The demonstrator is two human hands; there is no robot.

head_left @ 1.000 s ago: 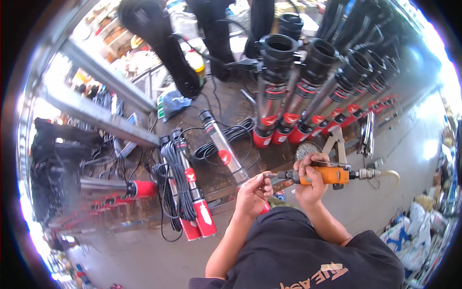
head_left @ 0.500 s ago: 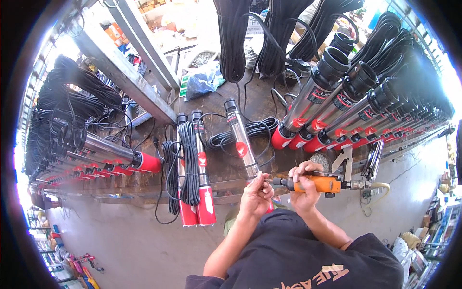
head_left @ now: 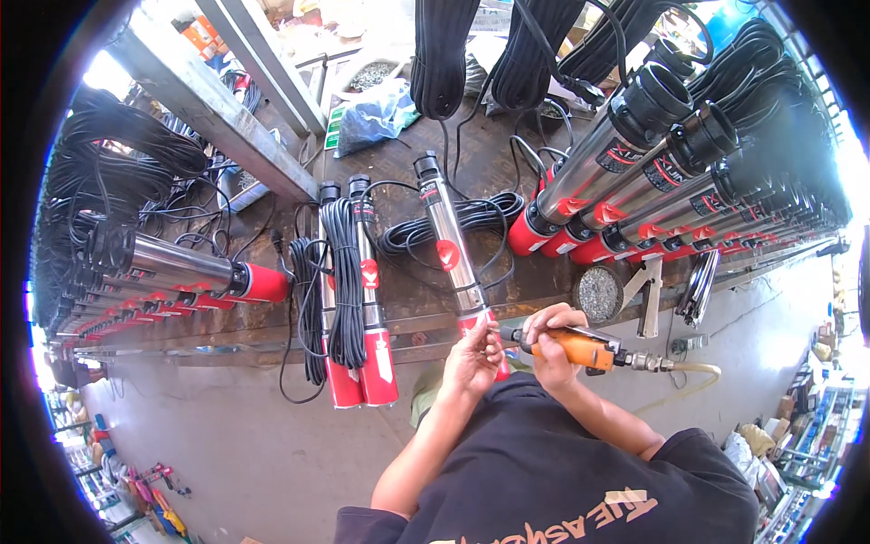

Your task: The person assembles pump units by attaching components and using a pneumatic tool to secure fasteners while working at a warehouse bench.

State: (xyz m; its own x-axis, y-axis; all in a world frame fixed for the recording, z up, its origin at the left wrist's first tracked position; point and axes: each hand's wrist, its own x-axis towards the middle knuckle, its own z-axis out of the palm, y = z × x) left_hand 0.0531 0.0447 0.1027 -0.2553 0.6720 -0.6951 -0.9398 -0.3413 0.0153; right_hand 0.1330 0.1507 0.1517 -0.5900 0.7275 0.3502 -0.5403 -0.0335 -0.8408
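Orange driver gripped by right hand (knuckles up); left hand steadying pump

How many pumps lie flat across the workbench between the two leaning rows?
3: two cable-wrapped pumps lie side by side left of centre, and one pump is at centre, its red end at the left hand. Others may be hidden under the cables.

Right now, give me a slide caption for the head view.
Left hand steadies a steel pump on the bench while the right hand applies an orange driver to its red end.
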